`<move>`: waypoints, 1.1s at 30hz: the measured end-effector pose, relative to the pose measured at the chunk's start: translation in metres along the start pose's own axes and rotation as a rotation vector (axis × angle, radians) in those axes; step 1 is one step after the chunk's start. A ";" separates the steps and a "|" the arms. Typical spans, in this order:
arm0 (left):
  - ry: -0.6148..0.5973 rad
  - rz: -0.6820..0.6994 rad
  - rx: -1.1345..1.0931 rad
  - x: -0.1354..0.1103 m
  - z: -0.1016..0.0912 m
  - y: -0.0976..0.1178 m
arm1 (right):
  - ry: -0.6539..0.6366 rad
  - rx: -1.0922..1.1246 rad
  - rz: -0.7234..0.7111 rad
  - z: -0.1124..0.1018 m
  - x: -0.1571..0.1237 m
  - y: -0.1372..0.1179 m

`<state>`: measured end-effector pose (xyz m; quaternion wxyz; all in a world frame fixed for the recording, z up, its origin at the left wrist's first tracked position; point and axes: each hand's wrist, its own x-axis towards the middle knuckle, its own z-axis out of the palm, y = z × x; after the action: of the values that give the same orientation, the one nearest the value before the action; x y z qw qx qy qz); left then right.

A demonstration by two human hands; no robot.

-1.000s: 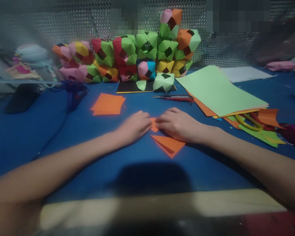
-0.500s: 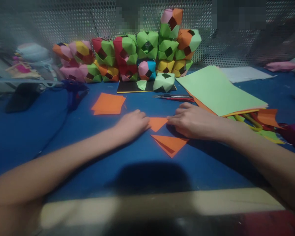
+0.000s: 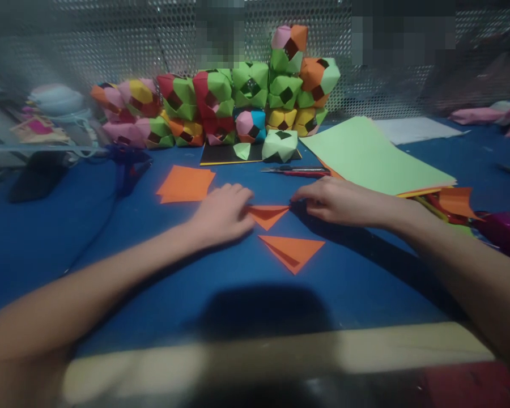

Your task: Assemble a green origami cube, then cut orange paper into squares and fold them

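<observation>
A small folded orange paper triangle (image 3: 267,215) lies on the blue table (image 3: 221,283) between my hands. My left hand (image 3: 223,214) presses its left corner with curled fingers. My right hand (image 3: 338,202) pinches its right corner, fingers drawn together. A second folded orange triangle (image 3: 292,251) lies just in front of it, untouched. A small stack of orange paper squares (image 3: 185,184) rests to the left of my left hand.
Many colourful folded paper cubes (image 3: 221,102) are stacked along the mesh wall at the back. A pale green cube (image 3: 280,144) stands on a black sheet. Scissors (image 3: 297,169) lie beside large green sheets (image 3: 374,157). A pale wooden edge (image 3: 280,351) runs along the front.
My hands have drawn apart, uncovering the orange triangle between them. My right hand slid right and back to its right corner. The paper's upper layer now stands a little lifted.
</observation>
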<state>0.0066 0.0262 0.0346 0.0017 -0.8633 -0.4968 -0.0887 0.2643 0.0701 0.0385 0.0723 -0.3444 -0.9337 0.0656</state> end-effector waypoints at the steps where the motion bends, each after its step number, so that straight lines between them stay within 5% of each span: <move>1: 0.013 0.005 -0.064 0.001 0.002 -0.002 | 0.014 0.003 0.025 -0.001 0.000 -0.001; 8: 0.176 0.010 -0.363 0.006 0.019 -0.007 | 0.064 0.113 0.292 -0.004 0.007 -0.028; 18: 0.354 -0.372 -0.930 0.001 0.010 0.012 | 0.318 1.067 0.648 0.020 0.024 -0.057; 33: 0.245 -0.477 -1.510 0.006 0.022 0.013 | 0.464 0.887 0.324 0.031 0.024 -0.059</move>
<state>0.0244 0.0267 0.0149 -0.5476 -0.4860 -0.4700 -0.4930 0.2037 0.0392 0.0209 0.4050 -0.4262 -0.7104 0.3868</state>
